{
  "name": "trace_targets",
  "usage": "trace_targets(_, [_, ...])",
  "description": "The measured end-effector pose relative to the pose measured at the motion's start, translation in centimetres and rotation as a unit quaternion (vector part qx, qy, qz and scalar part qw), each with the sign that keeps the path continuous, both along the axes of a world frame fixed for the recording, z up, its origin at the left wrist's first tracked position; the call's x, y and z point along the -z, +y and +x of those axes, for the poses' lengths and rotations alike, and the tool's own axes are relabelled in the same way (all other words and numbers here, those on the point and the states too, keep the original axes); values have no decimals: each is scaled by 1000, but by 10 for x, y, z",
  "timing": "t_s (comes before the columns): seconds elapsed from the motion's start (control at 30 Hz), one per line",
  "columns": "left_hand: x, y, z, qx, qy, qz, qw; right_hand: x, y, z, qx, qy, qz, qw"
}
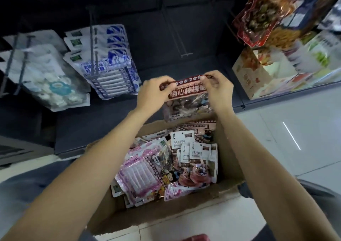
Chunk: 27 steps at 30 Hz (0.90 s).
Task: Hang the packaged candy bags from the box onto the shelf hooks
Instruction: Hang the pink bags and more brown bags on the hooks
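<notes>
A brown-topped lollipop bag [188,100] with white flower trim hangs above the far end of the cardboard box [158,213]. My left hand [155,91] pinches its top left corner. My right hand [217,89] pinches its top right corner. The box on the floor holds several candy bags [166,166], pink, white and brown. An empty double-wire shelf hook [175,33] juts from the dark panel just above the held bag.
Blue-and-white bags [110,63] and clear bags of white candy [48,78] hang on hooks at the left. Red snack bags [262,15] hang at the upper right above boxed goods [273,70]. White tiled floor [276,139] lies right of the box.
</notes>
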State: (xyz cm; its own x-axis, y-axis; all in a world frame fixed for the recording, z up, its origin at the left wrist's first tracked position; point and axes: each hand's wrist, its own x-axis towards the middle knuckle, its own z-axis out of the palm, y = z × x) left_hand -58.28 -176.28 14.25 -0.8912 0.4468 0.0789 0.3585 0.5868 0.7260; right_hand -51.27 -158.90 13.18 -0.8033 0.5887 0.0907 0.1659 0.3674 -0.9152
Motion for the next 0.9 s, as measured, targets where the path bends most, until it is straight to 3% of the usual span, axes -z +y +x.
trace_targets(0.27, [13,43,-42,-39,-2,35,999,1,41,-48,-1,-4,-8,1000])
trace_targets(0.67, [-3,172,-25,7,49,41,998,-3,141,-25,157,25,-10,987])
trace_targets(0.9, [-1,203,-52,-17,37,12,999,-4,171,-51,140,5,12,990])
